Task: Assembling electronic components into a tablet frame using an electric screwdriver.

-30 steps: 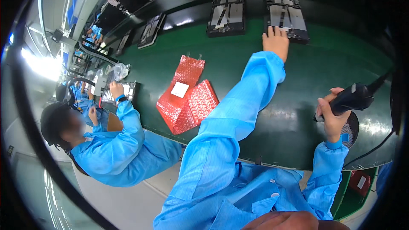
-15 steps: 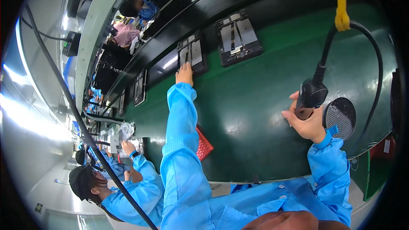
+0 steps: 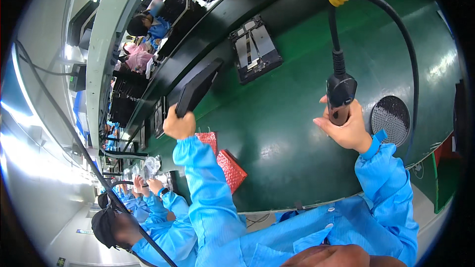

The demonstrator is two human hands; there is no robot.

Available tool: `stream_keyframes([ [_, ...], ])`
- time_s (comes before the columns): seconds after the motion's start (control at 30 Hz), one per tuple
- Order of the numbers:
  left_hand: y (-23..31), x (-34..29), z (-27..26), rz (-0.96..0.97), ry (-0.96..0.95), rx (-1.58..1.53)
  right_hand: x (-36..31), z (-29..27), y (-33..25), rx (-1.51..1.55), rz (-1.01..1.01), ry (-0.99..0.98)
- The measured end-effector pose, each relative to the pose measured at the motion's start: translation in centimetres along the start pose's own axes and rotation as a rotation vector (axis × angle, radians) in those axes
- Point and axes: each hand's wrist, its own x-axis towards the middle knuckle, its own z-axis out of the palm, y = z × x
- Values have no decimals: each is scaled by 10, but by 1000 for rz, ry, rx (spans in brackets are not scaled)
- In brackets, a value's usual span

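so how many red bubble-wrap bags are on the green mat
2. One red bubble-wrap bag lies just right of the left hand's wrist; the other red bag lies lower right of it, beside the blue sleeve. The sleeve may hide more.

**A factory assembly line**

This is an electronics assembly hall. A long green worktop (image 3: 277,118) runs beside a black conveyor belt (image 3: 208,34) that carries dark trays (image 3: 255,49) with flat device parts, one after another. Workers in light blue dust-free coats (image 3: 163,227) sit in a row along the line, with more people on the far side of the belt (image 3: 148,24). A powered hand tool (image 3: 340,94) hangs on a thick black cable (image 3: 396,24) from above. Red bubble-wrap bags (image 3: 230,168) lie on the worktop, beside a round mesh tray (image 3: 391,118).
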Motion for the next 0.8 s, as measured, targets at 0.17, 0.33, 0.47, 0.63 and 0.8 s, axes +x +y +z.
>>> stream_keyframes([
  [0.17, 66, -37, -74, 196, 48, -298, -1, -10, 2, -176, 76, -2],
  [0.33, 132, -86, -105, 300, -225, -545, 4, -30, -19, -219, -164, 232],
  [0.47, 173, -140, -121, 311, -298, -618, 9, -45, -22, -329, -310, 199],
  [0.63, 168, -155, -148, 312, -595, -704, 5, -47, -22, -528, -265, 142],
  [0.8, 104, -172, -141, 48, -439, -653, 1, -48, -21, -544, -280, 133],
])
